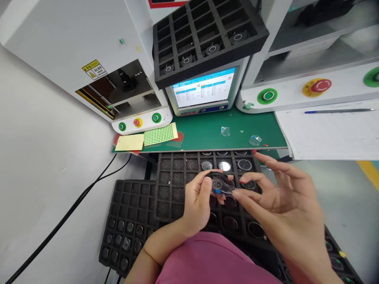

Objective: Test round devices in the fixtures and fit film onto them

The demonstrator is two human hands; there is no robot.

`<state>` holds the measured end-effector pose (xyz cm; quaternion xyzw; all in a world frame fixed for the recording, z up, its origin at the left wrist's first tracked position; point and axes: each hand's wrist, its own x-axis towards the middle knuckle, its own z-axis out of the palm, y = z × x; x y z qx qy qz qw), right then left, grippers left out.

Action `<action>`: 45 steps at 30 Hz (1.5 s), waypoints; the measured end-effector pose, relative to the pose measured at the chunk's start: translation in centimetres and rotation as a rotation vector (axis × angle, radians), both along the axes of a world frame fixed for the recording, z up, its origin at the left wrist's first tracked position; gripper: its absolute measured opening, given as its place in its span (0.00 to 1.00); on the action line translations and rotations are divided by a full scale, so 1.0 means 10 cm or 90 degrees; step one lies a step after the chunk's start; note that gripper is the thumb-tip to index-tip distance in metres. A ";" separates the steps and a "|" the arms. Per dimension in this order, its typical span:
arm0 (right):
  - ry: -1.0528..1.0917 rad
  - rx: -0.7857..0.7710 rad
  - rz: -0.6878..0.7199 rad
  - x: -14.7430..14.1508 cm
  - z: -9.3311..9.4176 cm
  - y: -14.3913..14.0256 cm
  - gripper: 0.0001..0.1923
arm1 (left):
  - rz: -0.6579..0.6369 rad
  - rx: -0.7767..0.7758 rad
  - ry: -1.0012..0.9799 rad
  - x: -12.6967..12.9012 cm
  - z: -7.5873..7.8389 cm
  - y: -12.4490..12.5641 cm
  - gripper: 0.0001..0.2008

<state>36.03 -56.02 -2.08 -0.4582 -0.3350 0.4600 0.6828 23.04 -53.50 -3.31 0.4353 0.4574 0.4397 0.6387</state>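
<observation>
My left hand (197, 203) grips a round black watch body (213, 174) between thumb and fingers, with its sensor side facing up. Over that side lies a clear protective film (226, 189) with a blue tab (218, 191). My right hand (290, 203) pinches the film's right end between thumb and index finger, its other fingers spread. The film is stretched and partly lifted toward the right, though its left part still meets the watch body. Both hands are above a black foam tray (171, 185) holding several round watch pieces.
A green bench (201, 132) carries peeled film scraps (225, 131), a green-dot sticker sheet (160, 135), papers (331, 134) and a pen (339, 111). A foam tray (207, 63) with watch bodies sits above the monitor (204, 90). Another tray (127, 213) stands lower left. Button-fitted machines flank the bench.
</observation>
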 end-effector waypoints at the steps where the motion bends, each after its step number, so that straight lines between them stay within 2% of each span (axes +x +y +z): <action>1: -0.001 0.003 0.001 -0.01 0.00 0.01 0.26 | 0.001 0.007 0.004 0.00 0.00 -0.01 0.26; 9: 0.030 -0.007 0.053 -0.03 -0.03 0.03 0.26 | 0.011 0.048 -0.002 -0.02 -0.04 -0.05 0.28; 14: 0.012 -0.005 0.022 -0.06 -0.06 0.05 0.26 | -0.002 0.051 -0.012 -0.02 -0.03 -0.06 0.27; 20: -0.016 -0.004 0.014 -0.07 -0.04 0.05 0.25 | 0.017 0.045 0.029 0.00 -0.02 -0.04 0.20; 23: -0.100 0.022 -0.061 -0.11 -0.05 0.03 0.26 | 0.027 0.044 0.056 0.00 -0.01 -0.04 0.20; 26: -0.222 0.079 -0.185 -0.19 -0.14 0.05 0.32 | 0.023 0.045 0.066 0.01 0.01 -0.04 0.21; 28: -0.294 0.123 -0.228 -0.26 -0.27 0.09 0.34 | 0.011 0.045 0.070 0.02 0.02 -0.04 0.21; 30: -0.354 0.146 -0.237 -0.32 -0.41 0.15 0.31 | -0.006 0.042 0.072 0.03 0.04 -0.05 0.22; 33: -0.397 0.119 -0.243 -0.34 -0.58 0.22 0.23 | -0.017 0.039 0.100 0.01 0.00 -0.06 0.22; 35: -0.405 0.088 -0.243 -0.27 -0.65 0.22 0.20 | -0.011 0.045 0.141 -0.07 -0.08 -0.07 0.21; 37: -0.399 0.070 -0.237 -0.15 -0.72 0.19 0.20 | 0.026 0.080 0.225 -0.23 -0.25 -0.09 0.19; 39: -0.386 0.043 -0.235 0.00 -0.81 0.13 0.21 | 0.072 0.153 0.366 -0.45 -0.49 -0.11 0.17; 41: -0.379 0.003 -0.240 0.13 -0.91 0.05 0.21 | 0.084 0.235 0.499 -0.68 -0.75 -0.14 0.14; 43: -0.370 -0.035 -0.239 0.21 -1.00 -0.03 0.21 | 0.034 0.286 0.554 -0.88 -1.00 -0.17 0.11; 45: -0.351 -0.056 -0.227 0.23 -1.05 -0.08 0.21 | -0.051 0.329 0.570 -0.99 -1.21 -0.21 0.06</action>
